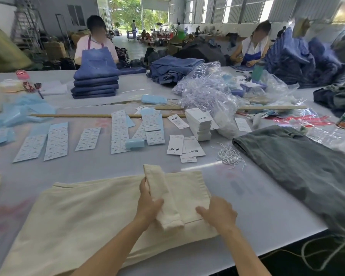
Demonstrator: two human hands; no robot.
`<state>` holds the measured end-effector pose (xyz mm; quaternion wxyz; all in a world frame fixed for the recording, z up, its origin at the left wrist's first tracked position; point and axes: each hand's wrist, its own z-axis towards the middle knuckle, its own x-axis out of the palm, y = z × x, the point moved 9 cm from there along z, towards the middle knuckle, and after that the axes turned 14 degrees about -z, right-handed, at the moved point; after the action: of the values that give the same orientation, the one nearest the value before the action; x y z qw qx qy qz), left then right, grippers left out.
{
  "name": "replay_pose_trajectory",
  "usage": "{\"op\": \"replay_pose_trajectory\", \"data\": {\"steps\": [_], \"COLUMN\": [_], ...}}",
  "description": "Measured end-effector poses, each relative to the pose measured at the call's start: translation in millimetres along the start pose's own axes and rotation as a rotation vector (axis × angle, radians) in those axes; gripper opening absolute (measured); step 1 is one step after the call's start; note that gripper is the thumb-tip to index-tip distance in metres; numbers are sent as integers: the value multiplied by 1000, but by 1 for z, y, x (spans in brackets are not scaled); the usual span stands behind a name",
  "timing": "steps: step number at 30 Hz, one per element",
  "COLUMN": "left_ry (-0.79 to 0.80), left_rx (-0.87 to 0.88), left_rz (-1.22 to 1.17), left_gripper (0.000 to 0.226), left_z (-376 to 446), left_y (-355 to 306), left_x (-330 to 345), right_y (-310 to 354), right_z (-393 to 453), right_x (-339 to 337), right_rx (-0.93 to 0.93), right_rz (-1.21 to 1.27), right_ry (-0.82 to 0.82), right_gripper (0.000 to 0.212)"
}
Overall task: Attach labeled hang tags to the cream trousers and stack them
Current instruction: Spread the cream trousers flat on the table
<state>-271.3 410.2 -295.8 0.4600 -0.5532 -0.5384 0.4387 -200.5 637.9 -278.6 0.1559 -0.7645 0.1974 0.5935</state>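
Cream trousers (84, 220) are lying flat on the near part of the grey table (257, 206), closest to the camera, with a folded strip of the same cream cloth (161, 196) standing up from them. Gripping that strip is the left hand (147, 204), thumb on the front and fingers curled behind it. Just beside it, the right hand (217, 213) is resting on the trousers with its fingers bent down onto the fabric; whether it is pinching anything I cannot tell. Farther back, white hang tags (184, 145) are lying loose near a taller stack of tags (199, 124), with white strings (228, 155) to their right. Sheets of printed labels (57, 141) are spreading across the table to the left, and grey trousers (299, 162) are lying at the right.
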Motion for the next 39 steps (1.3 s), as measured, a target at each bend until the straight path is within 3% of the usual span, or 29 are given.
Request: {"op": "replay_pose_trajectory", "data": {"steps": [2,5,7,9,11,14,15,17,19,22,25,27,29,32,33,35,39], "left_ry": [28,71,86,124,92,22,36,110,146,151,92,87,84,61,80,138,133], "left_rx": [105,190,102,-59,-115,-107,-131,-182,-197,-123,34,142,190,83,46,-18,-42], "left_rz": [87,265,180,18,-31,77,63,-17,-71,-102,-13,90,172,108,75,35,105], "left_gripper": [88,52,19,36,35,10,13,24,33,52,85,82,53,9,19,30,40], "left_z": [-2,-2,-1,-2,-1,2,3,3,1,1,2,1,3,7,8,10,11], "left_y": [-12,-17,-15,-10,-7,-4,0,8,7,-1,-16,-27,-29,-20,-17,-10,1], "left_x": [9,22,30,38,36,17,13,14,16,19,16,21,27,32,36,43,44], "right_y": [-3,4,28,69,105,122,114,78,40,9,3,2,10,35,43,59,71], "right_z": [3,1,-10,-33,-53,-65,-61,-38,-15,12,18,17,12,-17,-29,-52,-70], "right_x": [9,-5,-22,-27,-13,3,-1,-16,-25,-1,10,6,-7,-28,-31,-34,-29], "right_rx": [41,56,-51,-278,-478,-644,-633,-436,-210,-12,38,61,14,-183,-264,-388,-476], "right_rz": [80,33,-22,93,178,374,479,558,378,12,99,72,21,145,194,159,114], "right_ry": [88,-38,-243,-342,-261,-64,-71,-203,-306,-61,37,-19,-193,-480,-552,-669,-719], "right_gripper": [50,35,28,24,21,19,28,39,20,44,50,47,35,12,10,27,26]}}
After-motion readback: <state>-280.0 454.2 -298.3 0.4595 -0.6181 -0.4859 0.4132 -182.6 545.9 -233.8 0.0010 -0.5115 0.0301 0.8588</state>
